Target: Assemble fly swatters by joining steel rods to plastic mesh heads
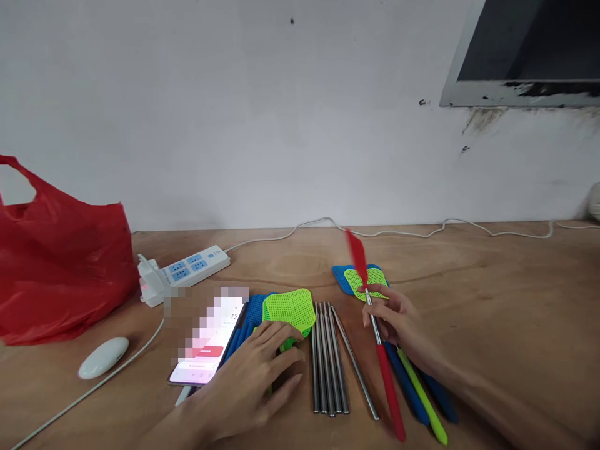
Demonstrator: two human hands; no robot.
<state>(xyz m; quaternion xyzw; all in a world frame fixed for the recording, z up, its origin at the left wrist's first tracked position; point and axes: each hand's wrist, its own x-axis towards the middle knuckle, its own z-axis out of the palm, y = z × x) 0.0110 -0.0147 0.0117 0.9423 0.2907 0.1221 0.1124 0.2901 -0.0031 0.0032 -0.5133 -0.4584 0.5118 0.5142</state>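
Note:
My right hand (391,315) is closed around the metal shaft of a red fly swatter (390,394), its red head tilted up and slightly blurred. Beneath it lie blue and green fly swatters, with a green mesh head (356,281) on top and a green handle (422,394) between blue ones. My left hand (262,369) rests over a pile of loose swatter heads, its fingers apart and bent at a green mesh head (290,307). Blue parts (257,307) show under that head. Between my hands lie several metal rods (328,362), one (354,362) set at a slant.
A lit phone (210,344) leans left of the swatter heads. Farther left are a white power strip (197,265) with a plugged-in charger, a white oval device (104,357) and a red plastic bag (65,269). A white cable (403,234) runs along the wall.

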